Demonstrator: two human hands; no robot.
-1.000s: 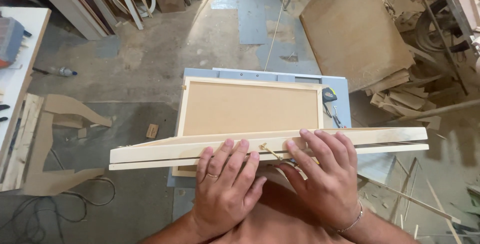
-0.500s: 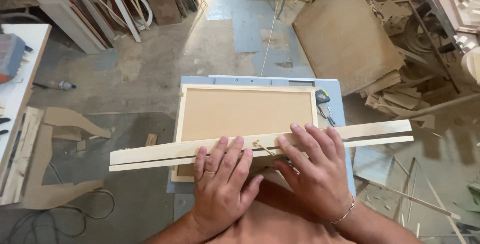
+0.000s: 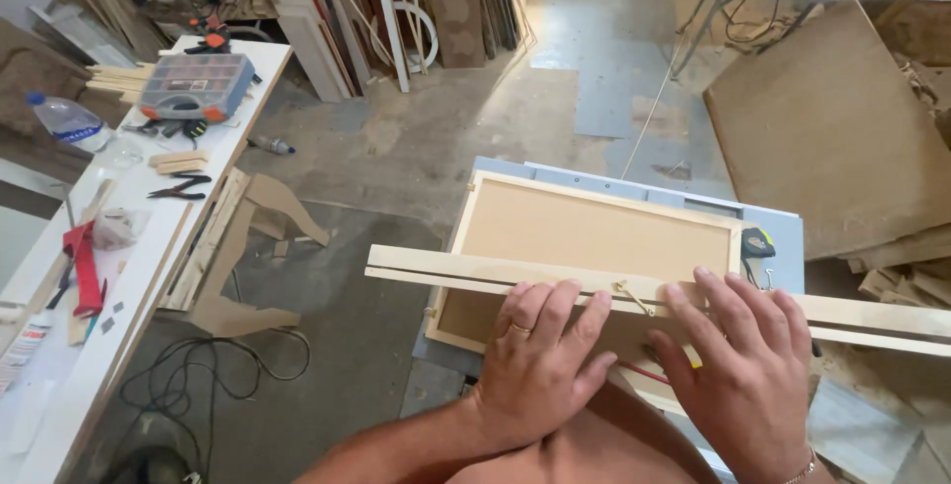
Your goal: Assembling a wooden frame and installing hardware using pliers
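Two long pale wooden strips (image 3: 446, 271) lie side by side across a shallow wooden frame with a brown board panel (image 3: 594, 236), which rests on a small blue-grey table (image 3: 773, 231). My left hand (image 3: 540, 365) presses flat on the strips near the middle, fingers spread, a ring on one finger. My right hand (image 3: 743, 370) lies flat on them just to the right, a bracelet at the wrist. A small brass hook (image 3: 632, 296) sits on the strips between my hands. A pencil (image 3: 644, 373) shows under my right hand.
A tape measure (image 3: 758, 243) sits at the frame's right corner. A white workbench (image 3: 129, 246) on the left holds a parts organiser box (image 3: 196, 86), pliers, a bottle and red clamps. Large boards (image 3: 832, 127) and offcuts lie right; cables (image 3: 208, 370) lie on the floor.
The view has swung left and lifted, showing the workbench. The strips and frame now sit further right in view. Both hands stay pressed flat on the strips.
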